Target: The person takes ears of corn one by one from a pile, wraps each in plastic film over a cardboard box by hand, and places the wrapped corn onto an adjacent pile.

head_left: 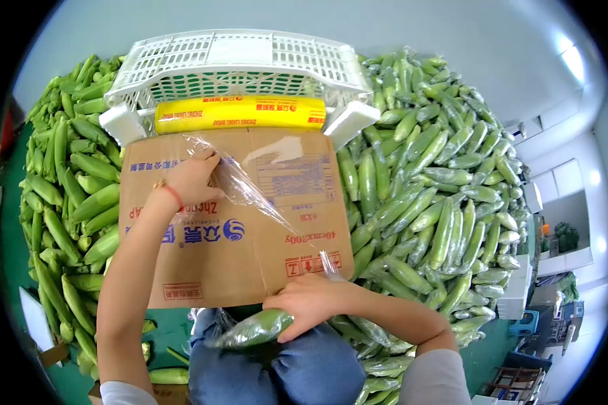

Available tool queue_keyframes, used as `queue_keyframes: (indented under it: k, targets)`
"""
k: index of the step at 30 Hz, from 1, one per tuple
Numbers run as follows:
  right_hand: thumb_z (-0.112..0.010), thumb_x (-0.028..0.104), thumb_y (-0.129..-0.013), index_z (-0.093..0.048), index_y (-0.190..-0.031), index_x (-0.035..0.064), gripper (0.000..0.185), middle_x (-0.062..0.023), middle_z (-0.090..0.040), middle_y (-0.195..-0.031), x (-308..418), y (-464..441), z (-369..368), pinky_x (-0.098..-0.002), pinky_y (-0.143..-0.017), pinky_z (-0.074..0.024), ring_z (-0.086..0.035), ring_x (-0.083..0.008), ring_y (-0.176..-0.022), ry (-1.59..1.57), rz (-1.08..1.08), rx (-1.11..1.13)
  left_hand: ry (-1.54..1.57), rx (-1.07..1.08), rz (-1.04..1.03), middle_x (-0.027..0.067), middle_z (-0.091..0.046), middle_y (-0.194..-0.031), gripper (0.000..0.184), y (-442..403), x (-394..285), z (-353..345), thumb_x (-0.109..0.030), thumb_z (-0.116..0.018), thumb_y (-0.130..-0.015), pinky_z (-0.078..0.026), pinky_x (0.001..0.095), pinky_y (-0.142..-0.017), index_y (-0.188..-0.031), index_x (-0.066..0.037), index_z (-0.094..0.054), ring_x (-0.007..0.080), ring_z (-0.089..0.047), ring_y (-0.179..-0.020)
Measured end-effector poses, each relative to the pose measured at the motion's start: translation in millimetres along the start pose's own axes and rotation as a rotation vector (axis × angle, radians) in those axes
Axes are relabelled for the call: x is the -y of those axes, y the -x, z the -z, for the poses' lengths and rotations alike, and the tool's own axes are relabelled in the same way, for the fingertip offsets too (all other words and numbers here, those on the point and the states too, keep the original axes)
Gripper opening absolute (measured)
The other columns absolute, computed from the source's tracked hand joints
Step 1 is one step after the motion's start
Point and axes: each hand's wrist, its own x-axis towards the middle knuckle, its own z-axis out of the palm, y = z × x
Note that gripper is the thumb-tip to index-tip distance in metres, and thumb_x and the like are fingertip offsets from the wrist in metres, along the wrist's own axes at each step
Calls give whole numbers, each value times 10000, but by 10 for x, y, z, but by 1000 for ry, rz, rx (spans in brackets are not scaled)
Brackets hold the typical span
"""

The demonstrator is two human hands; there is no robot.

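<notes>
Right hand: closed on a green, film-wrapped corn cob, which juts leftward from the fingers
Left hand: at a crumpled clear plastic strip; grip unclear
Brown cardboard carton: beneath the strip
Yellow printed roll: behind the carton

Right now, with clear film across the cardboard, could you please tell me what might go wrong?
The clear film runs creased across the cardboard, so it might cling to itself. The wrapped corn in the right hand is above the lap and could drop if the grip slips.
</notes>
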Motion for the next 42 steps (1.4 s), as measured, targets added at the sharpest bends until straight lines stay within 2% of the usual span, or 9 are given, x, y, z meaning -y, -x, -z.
queue_keyframes:
  k: [4, 7, 11, 14, 22, 26, 28, 35, 42]
  targets:
    - [-562, 553, -897, -524, -1174, 26, 597, -171, -660, -844, -343, 84, -233, -419, -705, -544, -675, -277, -754, -770, -158, -594, 205, -590, -297, 206, -492, -1392, 403, 559, -455, -309, -146, -644, -814, -396, 443, -1066, -1206, -52, -633, 382, -442, -1315]
    - [-446, 628, -925, -551, -1116, 40, 628, -164, -646, -809, -89, -122, -9, -410, -555, -552, -650, -290, -625, -1830, -221, -127, 433, -724, -385, 200, -441, -1446, 402, 754, -513, -668, -118, -595, -863, -412, 449, -1046, -1263, -73, -592, 326, -505, -1238]
    - [-237, 843, -820, -605, -815, -54, 970, -177, -606, -687, 128, -832, -309, -394, -404, -506, -601, -292, -486, -2265, 927, 671, 2121, -419, -561, 145, -565, -1249, 482, 694, -882, -413, -122, -566, -898, -528, 398, -849, -1366, -95, -457, 186, -594, -840]
    - [-329, 821, -807, -627, -918, -49, 927, -166, -621, -725, 140, -764, -189, -385, -444, -515, -611, -286, -506, -2125, 665, 386, 1996, -514, -352, -23, -316, -741, 191, 762, -890, -309, -131, -504, -956, -421, 238, -640, -1144, -121, -469, 75, -388, -641]
    - [-765, 216, -767, -563, -1214, 23, 527, -119, -650, -1016, -52, 65, -274, -352, -769, -515, -661, -230, -918, -341, -59, -1159, 632, -742, 233, 74, -585, -1113, 441, 1316, -19, -971, -397, -431, -1025, -497, 291, -809, -1232, -18, -526, 161, -586, -964]
    - [-697, 168, -851, -614, -1102, 24, 301, -78, -652, -862, -347, -95, -53, -327, -701, -508, -645, -177, -765, -329, 263, -1633, 1200, -318, 719, 73, -628, -859, 587, 1587, -270, -1149, -582, -339, -992, -364, 233, -331, -1175, -68, -555, 103, -510, -450]
    - [-600, 112, -928, -592, -1128, 39, 213, -24, -581, -688, -183, 22, 41, -291, -601, -500, -574, -116, -574, -1238, 534, -1390, 1175, -95, 565, 79, -627, -845, 613, 1712, -150, -1150, -585, -314, -996, -361, 232, -324, -1214, -56, -534, 106, -475, -394]
    - [-589, 190, -944, -386, -1337, 67, 459, -69, -571, -865, -302, 432, 25, -381, -779, -524, -609, -186, -797, -1399, 1023, -1963, 482, 203, -390, 203, -549, -1291, 917, 1018, -1215, -790, -158, -792, -723, -555, 384, -767, -1474, -1, -291, 296, -641, -1004]
    - [-544, 367, -917, -553, -1112, 35, 385, -139, -628, -926, -558, 1309, -1818, -450, -777, -514, -618, -301, -824, -1896, -234, -2309, 52, 95, -772, 143, -563, -1205, 579, 718, -1812, -1006, -226, -762, -756, -469, 403, -912, -1293, -125, -571, 344, -557, -1110]
